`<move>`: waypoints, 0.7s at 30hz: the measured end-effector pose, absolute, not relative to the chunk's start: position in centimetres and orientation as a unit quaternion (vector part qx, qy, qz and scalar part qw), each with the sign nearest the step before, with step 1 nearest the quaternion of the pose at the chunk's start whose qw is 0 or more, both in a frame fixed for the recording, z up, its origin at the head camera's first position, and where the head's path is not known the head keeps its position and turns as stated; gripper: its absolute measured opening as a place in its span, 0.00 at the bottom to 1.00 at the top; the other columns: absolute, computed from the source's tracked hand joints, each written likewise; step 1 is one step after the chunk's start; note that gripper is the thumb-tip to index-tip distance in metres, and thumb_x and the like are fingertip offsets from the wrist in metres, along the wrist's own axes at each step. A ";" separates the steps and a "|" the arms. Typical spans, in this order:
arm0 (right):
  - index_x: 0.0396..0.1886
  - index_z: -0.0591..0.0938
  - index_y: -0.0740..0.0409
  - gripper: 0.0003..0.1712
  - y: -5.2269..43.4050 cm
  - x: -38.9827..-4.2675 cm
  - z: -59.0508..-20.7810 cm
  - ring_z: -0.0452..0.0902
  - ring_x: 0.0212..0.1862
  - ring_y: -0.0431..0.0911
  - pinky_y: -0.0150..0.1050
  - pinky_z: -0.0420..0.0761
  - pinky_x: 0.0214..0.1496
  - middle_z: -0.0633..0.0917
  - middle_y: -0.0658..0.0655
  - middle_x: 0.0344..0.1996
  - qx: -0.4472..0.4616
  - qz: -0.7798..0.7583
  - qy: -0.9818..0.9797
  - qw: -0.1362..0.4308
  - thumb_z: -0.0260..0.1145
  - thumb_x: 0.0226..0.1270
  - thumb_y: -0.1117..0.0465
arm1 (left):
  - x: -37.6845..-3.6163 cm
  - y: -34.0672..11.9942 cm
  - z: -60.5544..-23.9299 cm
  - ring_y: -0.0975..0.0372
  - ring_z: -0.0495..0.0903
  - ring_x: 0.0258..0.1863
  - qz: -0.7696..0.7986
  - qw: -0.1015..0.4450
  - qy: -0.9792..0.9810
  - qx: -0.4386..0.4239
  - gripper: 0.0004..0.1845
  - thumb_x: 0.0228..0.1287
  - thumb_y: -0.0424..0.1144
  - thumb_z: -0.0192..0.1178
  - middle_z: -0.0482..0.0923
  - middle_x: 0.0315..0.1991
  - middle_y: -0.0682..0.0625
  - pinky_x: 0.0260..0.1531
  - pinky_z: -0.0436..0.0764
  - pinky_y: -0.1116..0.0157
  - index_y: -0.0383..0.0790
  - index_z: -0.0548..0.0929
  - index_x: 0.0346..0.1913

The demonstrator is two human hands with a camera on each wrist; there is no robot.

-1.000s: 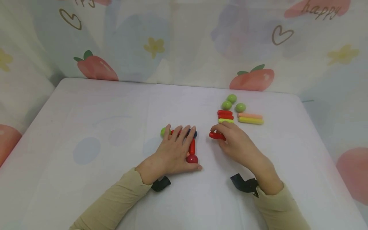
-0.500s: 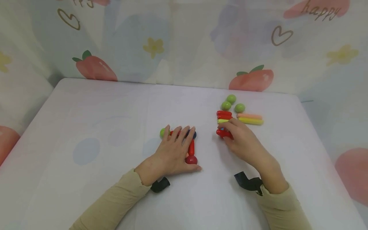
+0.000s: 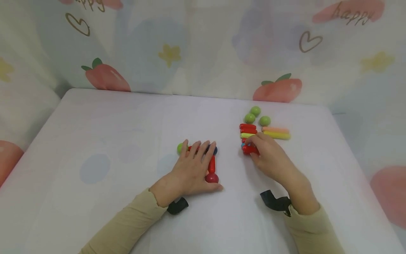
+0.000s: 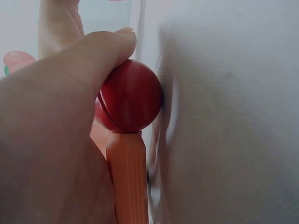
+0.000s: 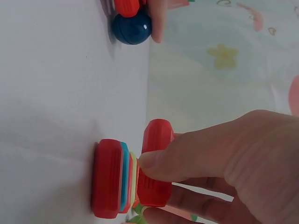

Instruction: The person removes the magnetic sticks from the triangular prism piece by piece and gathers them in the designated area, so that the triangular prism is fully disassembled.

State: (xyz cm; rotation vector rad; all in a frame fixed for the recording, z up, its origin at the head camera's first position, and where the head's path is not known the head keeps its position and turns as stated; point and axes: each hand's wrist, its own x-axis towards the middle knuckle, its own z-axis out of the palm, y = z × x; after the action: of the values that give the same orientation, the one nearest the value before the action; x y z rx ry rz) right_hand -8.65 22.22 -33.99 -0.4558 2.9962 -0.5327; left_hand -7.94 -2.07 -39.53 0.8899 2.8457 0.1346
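Note:
My left hand (image 3: 196, 161) lies flat, fingers straight, on a flat figure of sticks and balls: a green ball (image 3: 179, 148), a dark blue ball (image 3: 215, 150), a red stick (image 3: 211, 164) and a dark red ball (image 3: 211, 177). In the left wrist view the thumb (image 4: 93, 56) touches that dark red ball (image 4: 133, 95) above an orange stick (image 4: 127, 179). My right hand (image 3: 252, 146) pinches a short red stick (image 3: 249, 150) at the near end of a row of sticks (image 3: 247, 131). The right wrist view shows this red stick (image 5: 156, 163) under the thumb (image 5: 196, 151), beside the stacked sticks (image 5: 110, 177).
Three green balls (image 3: 255, 111) lie behind the row of sticks. An orange stick (image 3: 275, 129) and a yellow stick (image 3: 276, 135) lie to its right. The white table (image 3: 95, 141) ends at a printed curtain (image 3: 203, 46) at the back.
My right hand has carried the red stick right and away from me, up to the near end of the row of sticks. The left hand has stayed put.

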 end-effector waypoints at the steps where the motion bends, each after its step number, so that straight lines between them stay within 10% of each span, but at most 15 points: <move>1: 0.49 0.79 0.64 0.18 22.3 -8.7 -34.0 0.75 0.52 0.57 0.56 0.81 0.56 0.81 0.63 0.46 -0.149 -0.172 0.973 0.034 0.70 0.58 0.73 | -8.0 -2.1 -39.5 0.50 0.53 0.75 0.045 0.078 0.951 0.297 0.65 0.50 0.82 0.50 0.52 0.78 0.46 0.73 0.45 0.37 0.44 0.41 0.80; 21: 0.44 0.80 0.61 0.15 22.9 -8.5 -34.8 0.75 0.49 0.53 0.52 0.83 0.54 0.81 0.60 0.43 -0.139 -0.133 0.977 0.088 0.71 0.57 0.73 | -7.7 -2.0 -39.6 0.50 0.54 0.74 0.049 0.069 0.951 0.298 0.64 0.51 0.80 0.52 0.54 0.77 0.45 0.73 0.46 0.36 0.43 0.44 0.80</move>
State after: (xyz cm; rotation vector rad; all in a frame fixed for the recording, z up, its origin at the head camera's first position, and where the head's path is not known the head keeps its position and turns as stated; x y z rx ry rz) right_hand -8.52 22.86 -34.83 -0.4132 2.9095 -0.3966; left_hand -7.75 -1.96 -39.55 0.8961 2.8627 0.1490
